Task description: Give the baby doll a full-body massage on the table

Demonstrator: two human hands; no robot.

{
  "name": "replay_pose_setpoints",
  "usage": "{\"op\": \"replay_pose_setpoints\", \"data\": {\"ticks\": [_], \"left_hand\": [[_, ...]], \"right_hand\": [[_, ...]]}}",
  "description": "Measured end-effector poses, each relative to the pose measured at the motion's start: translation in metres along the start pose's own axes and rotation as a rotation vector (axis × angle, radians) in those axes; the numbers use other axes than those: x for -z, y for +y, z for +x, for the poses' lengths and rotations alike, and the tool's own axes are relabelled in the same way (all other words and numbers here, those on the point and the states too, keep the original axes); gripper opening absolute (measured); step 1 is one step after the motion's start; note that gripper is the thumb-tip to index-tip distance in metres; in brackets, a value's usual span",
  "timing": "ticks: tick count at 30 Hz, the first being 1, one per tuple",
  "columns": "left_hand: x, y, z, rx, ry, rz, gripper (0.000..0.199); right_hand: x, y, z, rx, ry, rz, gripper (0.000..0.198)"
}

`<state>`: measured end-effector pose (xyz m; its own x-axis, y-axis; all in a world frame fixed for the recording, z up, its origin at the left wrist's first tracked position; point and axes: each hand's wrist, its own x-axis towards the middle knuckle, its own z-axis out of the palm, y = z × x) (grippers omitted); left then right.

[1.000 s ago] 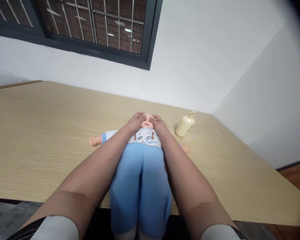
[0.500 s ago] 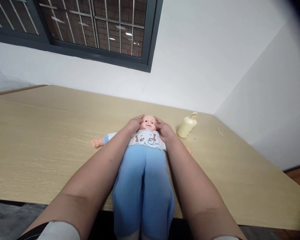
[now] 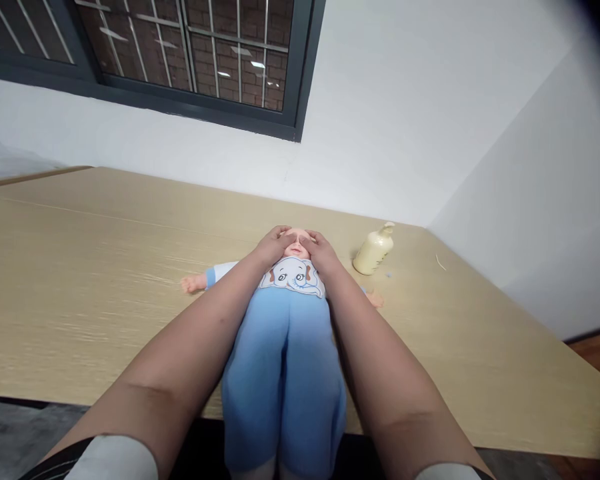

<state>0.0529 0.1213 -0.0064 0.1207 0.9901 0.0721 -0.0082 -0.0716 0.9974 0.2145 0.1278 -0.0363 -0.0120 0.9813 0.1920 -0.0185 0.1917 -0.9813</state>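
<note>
Doll (image 3: 285, 333) is lying face-up on surface (image 3: 105, 267), legs reaching past near edge. My left hand (image 3: 274, 244) and right hand (image 3: 322, 253) are flanking its head, thumbs lying over eyes; grip is resting loosely, fingers and thumbs spreading apart. Bottle (image 3: 374, 253) is standing between my right forearm and far edge. Wall (image 3: 405, 100) is bordering far edge. Surface is stretching wide leftward.

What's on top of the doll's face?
The left hand and right hand, with thumbs across the eye area. Below them the doll's mouth shows. The eyes are covered, so I can't see them.
</note>
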Motion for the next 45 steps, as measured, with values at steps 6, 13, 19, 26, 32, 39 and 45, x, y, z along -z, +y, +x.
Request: {"op": "replay_pose_setpoints", "data": {"ticks": [6, 13, 19, 26, 32, 39, 45], "left_hand": [[-0.001, -0.005, 0.004, 0.059, -0.004, -0.106, 0.045], [0.005, -0.009, 0.005, 0.11, -0.026, -0.257, 0.055], [0.003, -0.012, 0.007, 0.054, -0.032, -0.268, 0.042], [0.001, -0.001, -0.002, -0.049, 0.018, -0.074, 0.051], [0.0, 0.0, -0.002, -0.02, 0.034, -0.071, 0.044], [0.003, -0.007, 0.005, 0.073, -0.017, -0.227, 0.047], [0.009, -0.009, 0.008, 0.121, -0.051, -0.318, 0.053]], "right_hand": [[0.001, 0.0, -0.003, -0.106, -0.018, 0.191, 0.046], [0.011, -0.001, -0.007, -0.188, -0.068, 0.327, 0.062], [0.009, -0.004, -0.009, -0.166, -0.071, 0.334, 0.057], [-0.003, -0.008, -0.007, 0.013, 0.082, -0.005, 0.055], [-0.004, -0.008, -0.006, -0.024, 0.07, 0.148, 0.046], [0.006, -0.003, -0.006, -0.133, -0.017, 0.284, 0.055], [0.015, -0.006, -0.01, -0.189, -0.075, 0.329, 0.064]]}}
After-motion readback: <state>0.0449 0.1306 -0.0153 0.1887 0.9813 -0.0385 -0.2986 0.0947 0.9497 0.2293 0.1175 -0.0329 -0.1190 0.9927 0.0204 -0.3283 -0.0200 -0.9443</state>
